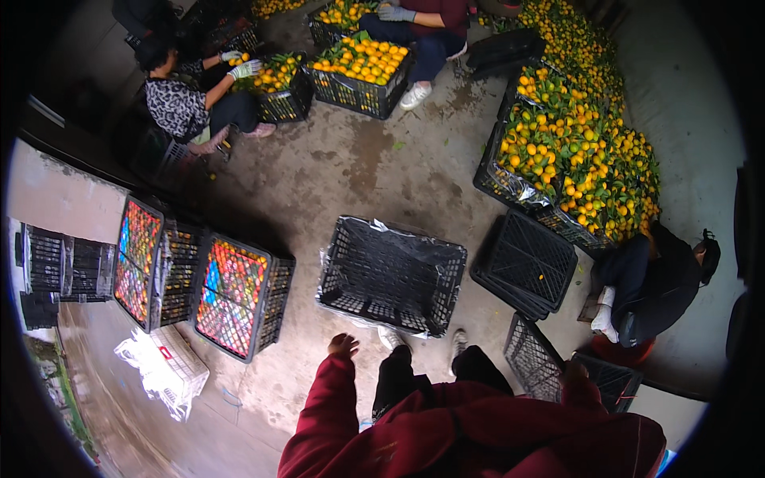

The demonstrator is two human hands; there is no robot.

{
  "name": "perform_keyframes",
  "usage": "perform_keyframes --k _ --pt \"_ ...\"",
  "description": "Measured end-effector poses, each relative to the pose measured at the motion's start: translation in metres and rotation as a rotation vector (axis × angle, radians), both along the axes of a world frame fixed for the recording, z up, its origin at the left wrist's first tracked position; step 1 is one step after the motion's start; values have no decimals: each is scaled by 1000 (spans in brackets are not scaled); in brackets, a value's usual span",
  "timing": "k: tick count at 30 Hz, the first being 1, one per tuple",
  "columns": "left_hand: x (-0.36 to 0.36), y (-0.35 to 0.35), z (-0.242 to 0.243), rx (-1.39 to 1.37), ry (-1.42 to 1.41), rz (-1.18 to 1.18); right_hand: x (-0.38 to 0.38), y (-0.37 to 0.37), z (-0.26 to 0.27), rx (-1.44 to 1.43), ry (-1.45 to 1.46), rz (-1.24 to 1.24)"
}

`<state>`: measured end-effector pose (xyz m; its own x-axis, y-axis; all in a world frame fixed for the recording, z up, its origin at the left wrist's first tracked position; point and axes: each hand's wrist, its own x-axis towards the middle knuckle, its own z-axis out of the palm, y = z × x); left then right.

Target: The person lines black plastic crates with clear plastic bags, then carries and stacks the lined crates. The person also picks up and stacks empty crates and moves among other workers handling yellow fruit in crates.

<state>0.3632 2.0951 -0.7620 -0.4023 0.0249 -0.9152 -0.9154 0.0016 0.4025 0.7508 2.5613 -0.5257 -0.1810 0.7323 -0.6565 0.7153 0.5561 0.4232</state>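
Below centre, my left hand (343, 345) hangs in the air with nothing in it, fingers apart, near the lower left corner of an empty black plastic crate (388, 272). That crate stands on the floor at my feet and has torn film along its rim. At the lower right, my right hand (575, 371) is at the edge of a black lattice crate lid (534, 358), which leans tilted; the fingers are dark and partly hidden. Beside it lies another black lattice piece (609, 379).
Black lids (526, 260) lie stacked right of the crate. A large heap of citrus fruit (586, 161) fills the upper right, with a person (663, 287) seated below. Filled crates (233, 299) stand left, near a white crate (182, 358). Two people sit by fruit crates (358, 89) above.
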Motion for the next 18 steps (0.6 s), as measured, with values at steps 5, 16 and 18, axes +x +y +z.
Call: perform_keyframes --k 5,16,18 --pt "5 -118 29 -251 -92 31 -31 -27 -19 -100 279 -170" --pt "-119 -117 73 -91 145 93 -83 -55 -31 -289 849 -1077" --pt "-144 -88 82 -61 353 34 -83 -48 -40 -298 774 -1110"
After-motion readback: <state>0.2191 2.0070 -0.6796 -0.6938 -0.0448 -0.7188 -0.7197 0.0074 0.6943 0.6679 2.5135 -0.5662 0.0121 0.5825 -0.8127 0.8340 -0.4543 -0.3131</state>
